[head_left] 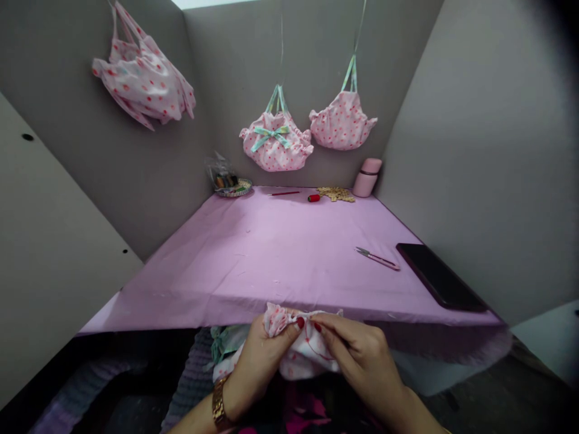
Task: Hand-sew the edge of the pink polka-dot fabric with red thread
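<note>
A white cloth piece with pink and red spots (pixel 296 363) hangs from my hands at the table's front edge. My left hand (pixel 260 355), with a gold watch at the wrist, is closed on its upper edge, thumb on top. Gathered pink fabric (pixel 274 319) bunches over the left fingers. My right hand (pixel 357 343) pinches finger and thumb together at the same edge, close to the left thumb; anything small between those fingertips is hidden. A red thread (pixel 316 349) curves across the cloth below the right fingertips. Green ribbon (pixel 218 345) shows beside the left hand.
Thread snips (pixel 377 258) and a dark phone (pixel 438 274) lie on the right of the pink-covered table (pixel 289 241). Behind are a red thread spool (pixel 313 198), wooden pieces (pixel 337 194), a pink flask (pixel 367 178) and a basket (pixel 235 190). Spotted cloth items (pixel 277 144) hang above.
</note>
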Demonstrator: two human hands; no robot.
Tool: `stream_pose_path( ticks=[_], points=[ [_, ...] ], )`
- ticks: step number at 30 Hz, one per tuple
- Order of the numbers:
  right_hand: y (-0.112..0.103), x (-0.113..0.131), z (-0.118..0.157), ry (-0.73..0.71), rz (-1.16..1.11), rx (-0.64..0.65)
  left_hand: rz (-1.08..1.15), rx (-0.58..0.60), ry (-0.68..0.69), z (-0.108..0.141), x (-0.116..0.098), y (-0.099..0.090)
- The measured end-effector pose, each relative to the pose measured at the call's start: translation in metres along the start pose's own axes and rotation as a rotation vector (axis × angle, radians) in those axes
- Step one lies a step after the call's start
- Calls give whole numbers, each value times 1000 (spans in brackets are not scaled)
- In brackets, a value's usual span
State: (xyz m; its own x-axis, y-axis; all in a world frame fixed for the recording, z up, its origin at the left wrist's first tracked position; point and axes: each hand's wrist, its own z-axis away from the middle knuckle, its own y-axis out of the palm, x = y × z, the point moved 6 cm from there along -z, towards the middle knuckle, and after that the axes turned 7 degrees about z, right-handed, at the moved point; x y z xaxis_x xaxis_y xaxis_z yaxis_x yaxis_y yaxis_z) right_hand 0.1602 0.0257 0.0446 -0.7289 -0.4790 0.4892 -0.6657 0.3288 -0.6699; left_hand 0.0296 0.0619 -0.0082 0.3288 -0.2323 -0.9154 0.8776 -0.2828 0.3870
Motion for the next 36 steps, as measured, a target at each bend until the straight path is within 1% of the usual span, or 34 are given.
stream_pose_path(
  ticks=[4, 9, 13, 17, 25, 33, 36],
  points=[
    [2, -2, -1, 32, -13, 35, -56, 9, 24, -1, 0, -3],
    [5, -10, 0, 189, -66, 152, -189, 9, 70, -3, -4, -5],
    [7, -7, -3, 170, -161, 225, -271, 45, 88, -2, -9, -2],
    [6, -7, -5, 199, -213, 223, -298, 27, 93, -2, -12, -1],
    [5, -9, -4, 251, -247, 230, -249, -4, 85, -1, -11, -3],
    [7, -10, -3, 240, -249, 234, -280, -13, 110, -1, -9, -6],
    [9, -11, -3, 257, -245, 261, -308, -14, 112, -1, -9, -6]
  ],
)
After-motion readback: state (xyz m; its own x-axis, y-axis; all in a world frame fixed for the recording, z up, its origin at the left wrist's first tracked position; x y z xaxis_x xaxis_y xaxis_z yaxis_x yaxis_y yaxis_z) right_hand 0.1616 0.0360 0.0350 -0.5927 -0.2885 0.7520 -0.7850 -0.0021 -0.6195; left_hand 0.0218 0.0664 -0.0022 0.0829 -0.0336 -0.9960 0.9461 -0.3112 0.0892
